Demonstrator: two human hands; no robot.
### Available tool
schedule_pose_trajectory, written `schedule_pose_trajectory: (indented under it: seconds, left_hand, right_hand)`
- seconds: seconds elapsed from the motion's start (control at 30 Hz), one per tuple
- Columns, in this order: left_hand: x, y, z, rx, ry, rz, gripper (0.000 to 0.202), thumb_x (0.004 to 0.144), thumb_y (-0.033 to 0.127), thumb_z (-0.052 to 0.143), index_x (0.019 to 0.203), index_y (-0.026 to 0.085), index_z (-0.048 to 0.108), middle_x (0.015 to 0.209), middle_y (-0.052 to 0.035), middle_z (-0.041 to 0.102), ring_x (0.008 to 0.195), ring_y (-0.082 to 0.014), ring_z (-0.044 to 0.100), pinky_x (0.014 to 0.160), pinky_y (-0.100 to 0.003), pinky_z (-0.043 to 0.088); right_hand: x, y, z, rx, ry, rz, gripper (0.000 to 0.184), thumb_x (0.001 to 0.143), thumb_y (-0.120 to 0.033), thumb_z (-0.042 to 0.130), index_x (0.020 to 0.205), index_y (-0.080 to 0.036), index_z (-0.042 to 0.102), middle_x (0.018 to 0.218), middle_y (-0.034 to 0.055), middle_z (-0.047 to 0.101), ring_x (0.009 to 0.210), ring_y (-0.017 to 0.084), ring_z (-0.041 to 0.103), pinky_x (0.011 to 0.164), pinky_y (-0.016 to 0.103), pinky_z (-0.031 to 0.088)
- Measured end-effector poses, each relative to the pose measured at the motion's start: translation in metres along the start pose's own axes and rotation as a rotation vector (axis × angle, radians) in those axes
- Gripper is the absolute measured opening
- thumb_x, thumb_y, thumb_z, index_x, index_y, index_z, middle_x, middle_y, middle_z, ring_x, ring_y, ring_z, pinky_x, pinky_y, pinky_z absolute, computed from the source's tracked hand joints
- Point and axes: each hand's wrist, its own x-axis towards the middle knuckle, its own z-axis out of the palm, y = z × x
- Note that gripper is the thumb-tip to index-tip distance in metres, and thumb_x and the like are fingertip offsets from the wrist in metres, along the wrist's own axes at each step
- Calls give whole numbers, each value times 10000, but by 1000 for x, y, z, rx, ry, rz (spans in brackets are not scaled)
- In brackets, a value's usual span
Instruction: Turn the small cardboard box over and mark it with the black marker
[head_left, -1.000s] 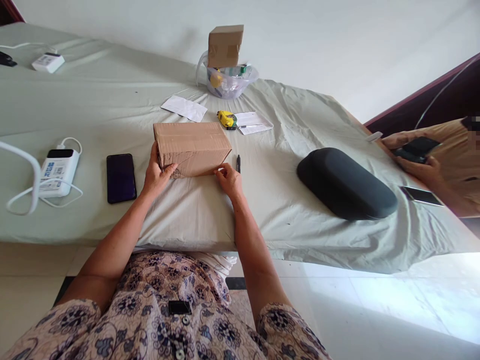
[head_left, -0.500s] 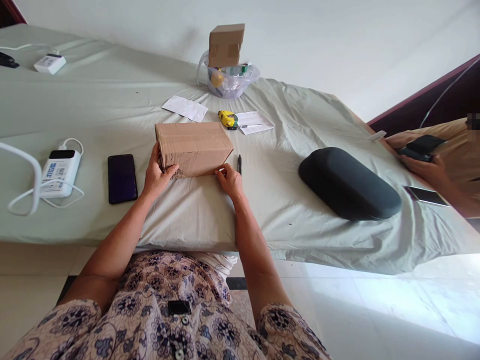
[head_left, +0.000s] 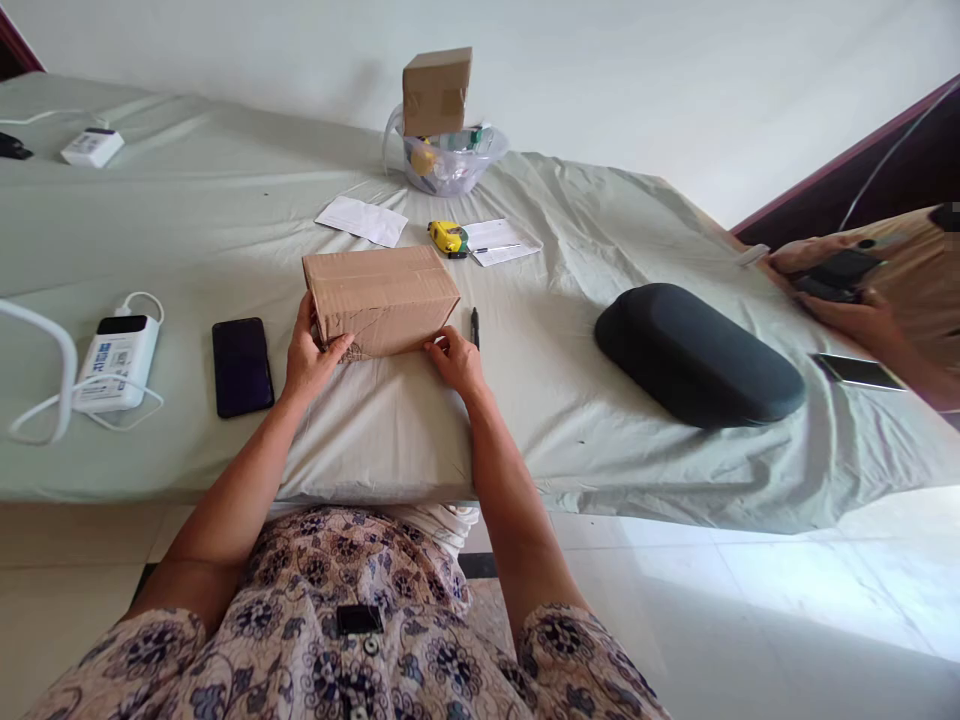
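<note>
A brown cardboard box [head_left: 382, 290] rests on the cloth-covered table in front of me. My left hand [head_left: 311, 355] grips its near left corner, the thumb on the front face and the fingers round the left side, partly hidden. At the lower right front corner, my right hand [head_left: 455, 360] is closed with thumb and fingertips pinched against the box edge. A black pen [head_left: 475, 328] lies just right of that hand. To the left of the box is a dark smartphone [head_left: 243, 367].
Behind the box are a yellow tape measure [head_left: 448, 238], a folded white paper [head_left: 361, 220] and a leaflet [head_left: 504, 243]. A plastic basket [head_left: 450, 175] carries a smaller box [head_left: 436, 92]. A black case [head_left: 697, 355] lies right, a white power bank [head_left: 116, 365] left. Another person's hand [head_left: 855, 312] holds a dark device.
The view has turned slightly, so most things sit a little further left. Both hands keep their hold on the box, which has hardly moved on the table.
</note>
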Motion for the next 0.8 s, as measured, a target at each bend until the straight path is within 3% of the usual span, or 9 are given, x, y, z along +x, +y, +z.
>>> schedule_pose_trajectory:
  seconds: [0.8]
  left_hand:
    - [-1, -13, 6, -6, -5, -19, 932, 756, 408, 808, 1557, 272, 351, 1524, -144, 520, 1370, -331, 542, 1149, -489, 449]
  right_hand:
    - [-1, 0, -2, 12, 7, 51, 164, 858, -370, 541, 938, -235, 592, 825, 33, 718, 741, 194, 637, 691, 302, 436]
